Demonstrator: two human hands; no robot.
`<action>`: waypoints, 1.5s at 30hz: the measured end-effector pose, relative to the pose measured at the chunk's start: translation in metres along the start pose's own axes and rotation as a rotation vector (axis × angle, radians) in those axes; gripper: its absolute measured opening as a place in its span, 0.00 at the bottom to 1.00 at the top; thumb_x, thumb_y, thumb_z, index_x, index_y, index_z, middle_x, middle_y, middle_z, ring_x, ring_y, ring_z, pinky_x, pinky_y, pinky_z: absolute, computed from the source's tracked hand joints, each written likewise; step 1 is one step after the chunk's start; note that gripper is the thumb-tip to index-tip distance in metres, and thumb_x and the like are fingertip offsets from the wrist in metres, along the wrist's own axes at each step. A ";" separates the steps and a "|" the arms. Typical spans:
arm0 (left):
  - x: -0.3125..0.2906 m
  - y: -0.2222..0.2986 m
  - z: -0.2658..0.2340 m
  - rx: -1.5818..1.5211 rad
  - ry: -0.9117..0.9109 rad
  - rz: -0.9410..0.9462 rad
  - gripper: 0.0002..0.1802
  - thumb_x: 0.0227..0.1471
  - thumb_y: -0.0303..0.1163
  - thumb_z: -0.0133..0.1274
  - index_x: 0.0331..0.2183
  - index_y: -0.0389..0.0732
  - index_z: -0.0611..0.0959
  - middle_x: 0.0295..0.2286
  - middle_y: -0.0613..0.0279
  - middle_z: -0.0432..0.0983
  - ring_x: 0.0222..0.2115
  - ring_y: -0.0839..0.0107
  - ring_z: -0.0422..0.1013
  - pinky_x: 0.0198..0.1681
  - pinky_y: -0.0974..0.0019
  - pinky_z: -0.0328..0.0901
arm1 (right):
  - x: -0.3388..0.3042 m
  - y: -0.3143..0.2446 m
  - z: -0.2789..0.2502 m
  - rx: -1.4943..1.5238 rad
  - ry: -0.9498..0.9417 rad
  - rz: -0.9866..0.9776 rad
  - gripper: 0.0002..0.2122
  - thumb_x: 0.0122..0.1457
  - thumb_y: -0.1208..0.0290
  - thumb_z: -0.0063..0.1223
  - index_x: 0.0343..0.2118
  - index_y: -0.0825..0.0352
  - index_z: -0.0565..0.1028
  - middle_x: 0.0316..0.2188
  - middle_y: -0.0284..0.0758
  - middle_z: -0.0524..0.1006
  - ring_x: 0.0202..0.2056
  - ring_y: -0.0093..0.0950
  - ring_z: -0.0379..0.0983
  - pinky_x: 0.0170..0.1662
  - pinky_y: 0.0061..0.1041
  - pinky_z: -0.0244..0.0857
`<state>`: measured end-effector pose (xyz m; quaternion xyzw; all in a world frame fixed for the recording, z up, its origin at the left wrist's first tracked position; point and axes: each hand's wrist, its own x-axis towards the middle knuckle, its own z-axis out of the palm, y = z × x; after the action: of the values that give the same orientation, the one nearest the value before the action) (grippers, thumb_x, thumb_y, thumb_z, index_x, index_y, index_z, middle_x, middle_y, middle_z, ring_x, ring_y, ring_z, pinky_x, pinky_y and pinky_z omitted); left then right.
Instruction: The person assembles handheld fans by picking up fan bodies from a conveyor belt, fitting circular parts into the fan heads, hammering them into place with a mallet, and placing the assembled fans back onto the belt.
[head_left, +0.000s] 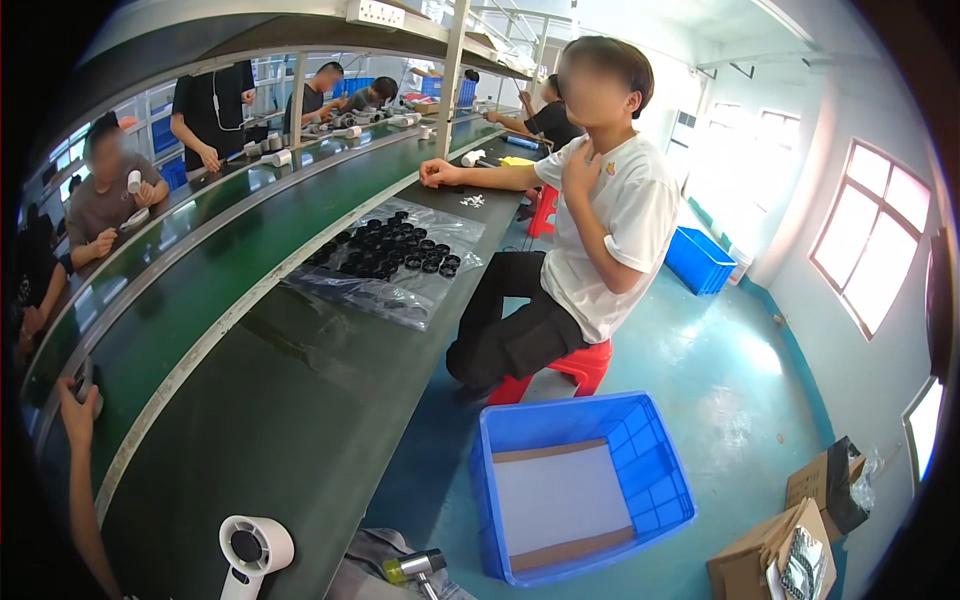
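At the far left, my left hand (76, 412) reaches over the conveyor belt with its fingers closed round a rounded grey object (92, 393); most of it is hidden, so I cannot tell its kind. My right hand is out of view. Near me on the dark bench lies a white handheld fan (262, 545) with a round dark grille. Below the bench edge, a mallet (412, 567) with a yellow and a black face rests on grey cloth.
Black round parts (385, 245) lie on plastic sheeting on the bench. Beside it, a person in a white shirt (625, 210) sits on a red stool (585, 368). A blue crate (652, 500) and cardboard boxes (745, 565) stand on the floor. Co-workers line the green belt (215, 265).
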<state>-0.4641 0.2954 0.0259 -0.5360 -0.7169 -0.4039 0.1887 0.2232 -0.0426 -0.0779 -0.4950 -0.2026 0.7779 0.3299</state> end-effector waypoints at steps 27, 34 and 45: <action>-0.057 0.133 -0.085 0.122 -0.185 0.009 0.37 0.31 0.36 0.66 0.47 0.43 0.73 0.44 0.50 0.74 0.45 0.50 0.72 0.48 0.56 0.66 | -0.019 -0.022 0.015 -0.141 0.132 0.055 0.12 0.63 0.64 0.43 0.23 0.61 0.63 0.11 0.24 0.57 0.10 0.18 0.54 0.12 0.22 0.57; -0.079 0.052 -0.107 0.005 -0.164 0.116 0.34 0.42 0.21 0.56 0.54 0.40 0.68 0.44 0.46 0.69 0.42 0.55 0.68 0.44 0.61 0.63 | -0.004 0.006 0.007 -0.182 0.083 0.016 0.18 0.63 0.62 0.42 0.16 0.63 0.65 0.09 0.28 0.62 0.10 0.21 0.60 0.13 0.22 0.57; -0.148 0.244 -0.217 0.340 -0.117 0.388 0.19 0.53 0.21 0.50 0.47 0.32 0.71 0.56 0.46 0.59 0.58 0.53 0.56 0.59 0.61 0.53 | -0.013 -0.005 0.004 -0.143 0.070 -0.015 0.16 0.62 0.63 0.41 0.18 0.64 0.67 0.10 0.27 0.62 0.09 0.19 0.58 0.12 0.21 0.54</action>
<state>-0.2225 0.0590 0.1447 -0.6463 -0.6681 -0.2024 0.3083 0.2252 -0.0483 -0.0643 -0.5425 -0.2496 0.7413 0.3066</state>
